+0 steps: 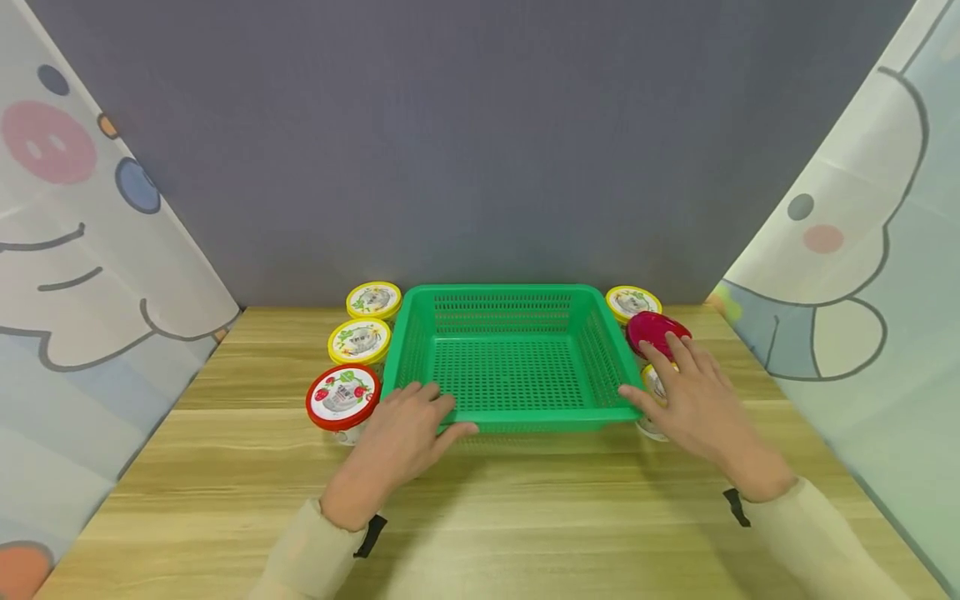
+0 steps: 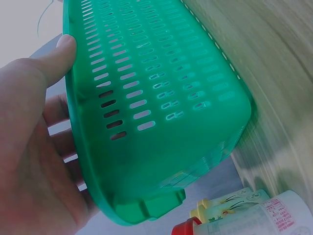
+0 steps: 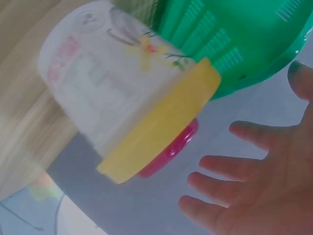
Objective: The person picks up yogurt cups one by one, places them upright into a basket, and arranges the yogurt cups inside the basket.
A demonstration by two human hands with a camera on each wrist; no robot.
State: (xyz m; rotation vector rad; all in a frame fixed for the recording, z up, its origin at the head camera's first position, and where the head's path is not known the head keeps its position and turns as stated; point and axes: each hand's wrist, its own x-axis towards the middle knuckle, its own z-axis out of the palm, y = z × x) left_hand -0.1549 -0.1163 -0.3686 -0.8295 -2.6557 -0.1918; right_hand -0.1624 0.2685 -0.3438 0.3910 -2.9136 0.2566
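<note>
A green plastic basket (image 1: pixel 510 375) with slotted walls stands on the table. My left hand (image 1: pixel 405 429) grips its near left corner, fingers over the rim and thumb along the front; in the left wrist view the thumb touches the rim (image 2: pixel 73 93) and the fingertips are hidden behind it. At the near right corner, my right hand (image 1: pixel 693 404) is spread, thumb close to the rim. In the right wrist view its fingers hold nothing. Under this hand is a yellow-lidded tub (image 3: pixel 122 88), partly hidden in the head view. Beyond it shows a glossy magenta top (image 1: pixel 656 333).
Left of the basket stand a red-lidded tub (image 1: pixel 343 398) and two yellow-lidded tubs, one in the middle (image 1: pixel 358 341) and one farther back (image 1: pixel 373 299). Another yellow-lidded tub (image 1: pixel 633 302) is at the back right. A grey panel (image 1: pixel 480 150) rises behind the wooden table (image 1: pixel 510 525).
</note>
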